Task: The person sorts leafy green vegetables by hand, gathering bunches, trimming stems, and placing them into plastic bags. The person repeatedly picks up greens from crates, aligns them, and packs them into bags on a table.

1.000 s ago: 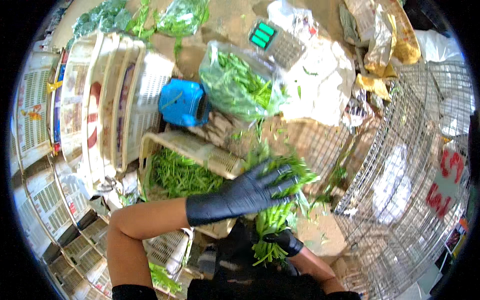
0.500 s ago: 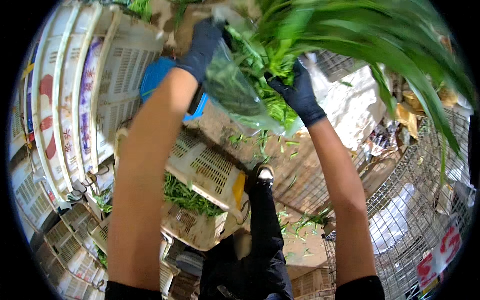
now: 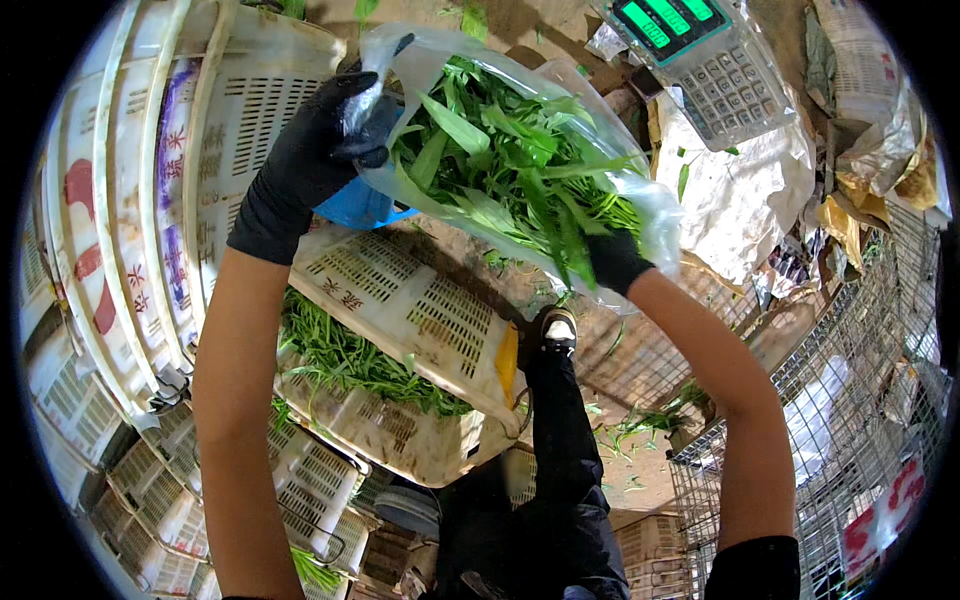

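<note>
A clear plastic bag (image 3: pixel 415 50) full of leafy greens (image 3: pixel 500 135) hangs between my hands, its mouth spread wide. My left hand (image 3: pixel 335 140), in a black glove, is closed on the bag's left edge, with the plastic bunched between thumb and fingers. On the other side my right hand (image 3: pixel 618 258), also gloved, reaches into the bag's mouth against the stem ends of the greens. Leaves and stems cover most of its fingers; the stems gather right beside it.
A digital scale (image 3: pixel 725 85) with a lit green display sits at the upper right by white sacking (image 3: pixel 745 190). Tall white crates (image 3: pixel 245 120) stand at left; a crate of greens (image 3: pixel 350 355) lies nearer. A wire cage (image 3: pixel 830 430) is at right, a blue container (image 3: pixel 355 205) behind the bag.
The long leafy bunch that stuck out at upper right now lies in the bag with the other greens. My left hand moved left and lower, pulling the bag wider; the scale came into view.
</note>
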A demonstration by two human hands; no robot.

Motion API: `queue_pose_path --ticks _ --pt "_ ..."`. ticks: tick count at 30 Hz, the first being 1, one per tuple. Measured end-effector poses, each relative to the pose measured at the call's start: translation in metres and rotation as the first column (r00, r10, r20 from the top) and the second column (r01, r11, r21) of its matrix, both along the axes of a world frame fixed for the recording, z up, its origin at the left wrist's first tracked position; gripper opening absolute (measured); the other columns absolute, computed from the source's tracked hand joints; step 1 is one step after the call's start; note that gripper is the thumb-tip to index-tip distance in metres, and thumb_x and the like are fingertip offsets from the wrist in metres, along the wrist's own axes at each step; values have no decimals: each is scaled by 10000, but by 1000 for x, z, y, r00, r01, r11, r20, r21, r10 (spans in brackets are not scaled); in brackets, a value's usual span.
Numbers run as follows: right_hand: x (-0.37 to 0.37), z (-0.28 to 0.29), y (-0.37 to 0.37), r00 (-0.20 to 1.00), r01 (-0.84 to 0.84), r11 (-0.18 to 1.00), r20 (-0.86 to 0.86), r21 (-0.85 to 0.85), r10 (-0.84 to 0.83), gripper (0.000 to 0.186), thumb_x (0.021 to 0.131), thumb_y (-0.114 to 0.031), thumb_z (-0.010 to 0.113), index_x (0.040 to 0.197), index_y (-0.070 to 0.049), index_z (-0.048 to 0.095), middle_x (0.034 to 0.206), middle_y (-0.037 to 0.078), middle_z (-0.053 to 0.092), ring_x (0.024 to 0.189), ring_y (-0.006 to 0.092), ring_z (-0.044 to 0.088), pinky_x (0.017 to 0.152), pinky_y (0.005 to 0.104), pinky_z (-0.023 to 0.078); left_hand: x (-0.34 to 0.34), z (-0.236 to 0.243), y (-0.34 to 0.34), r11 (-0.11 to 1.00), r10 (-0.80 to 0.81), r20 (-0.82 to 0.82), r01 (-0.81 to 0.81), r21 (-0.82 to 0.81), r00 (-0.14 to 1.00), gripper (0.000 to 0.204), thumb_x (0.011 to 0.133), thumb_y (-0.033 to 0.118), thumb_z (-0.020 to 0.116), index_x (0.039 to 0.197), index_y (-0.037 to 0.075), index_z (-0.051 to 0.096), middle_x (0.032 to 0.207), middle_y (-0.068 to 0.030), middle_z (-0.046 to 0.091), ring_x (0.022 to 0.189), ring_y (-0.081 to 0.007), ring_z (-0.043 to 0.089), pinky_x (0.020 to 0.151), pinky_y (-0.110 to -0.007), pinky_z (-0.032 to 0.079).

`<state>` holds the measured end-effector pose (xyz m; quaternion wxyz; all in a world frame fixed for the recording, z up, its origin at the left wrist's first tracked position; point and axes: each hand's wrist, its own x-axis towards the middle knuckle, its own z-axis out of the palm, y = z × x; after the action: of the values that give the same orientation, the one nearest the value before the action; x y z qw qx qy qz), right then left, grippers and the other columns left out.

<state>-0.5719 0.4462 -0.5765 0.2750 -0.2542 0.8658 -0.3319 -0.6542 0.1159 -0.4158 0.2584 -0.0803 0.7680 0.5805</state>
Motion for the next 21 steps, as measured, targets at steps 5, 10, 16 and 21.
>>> queue_pose_path --ticks 5,10,16,21 --pt "-40 4 -37 951 57 964 -280 -259 -132 560 618 -386 643 1037 -48 488 1068 189 463 952 338 457 808 393 375 13 4 14 999 35 -86 -33 27 996 478 691 -58 547 1122 62 377 976 -78 447 711 -122 434 665 -293 411" --pt "-6 -68 -139 949 312 822 109 -477 -296 469 686 -290 553 1084 -63 457 1112 150 430 1008 339 390 881 382 306 18 12 44 931 -352 -410 266 -252 841 528 715 79 566 1191 47 340 1107 -108 450 901 -173 478 792 -301 394" --pt "-27 -92 -108 974 209 843 178 -496 -137 412 769 -238 467 1136 -58 413 1049 165 487 952 265 464 826 338 358 -18 17 68 973 -228 -306 201 -117 925 384 778 64 480 1151 50 388 1086 -103 490 888 -167 520 732 -293 444" --pt "-51 9 98 969 190 975 -183 117 -167 425 745 -173 532 1141 -68 420 1144 175 430 1057 301 411 906 354 315 -24 18 15 859 -456 -387 281 -429 802 327 697 -2 563 1009 -16 466 966 -123 524 907 -185 515 774 -285 426"
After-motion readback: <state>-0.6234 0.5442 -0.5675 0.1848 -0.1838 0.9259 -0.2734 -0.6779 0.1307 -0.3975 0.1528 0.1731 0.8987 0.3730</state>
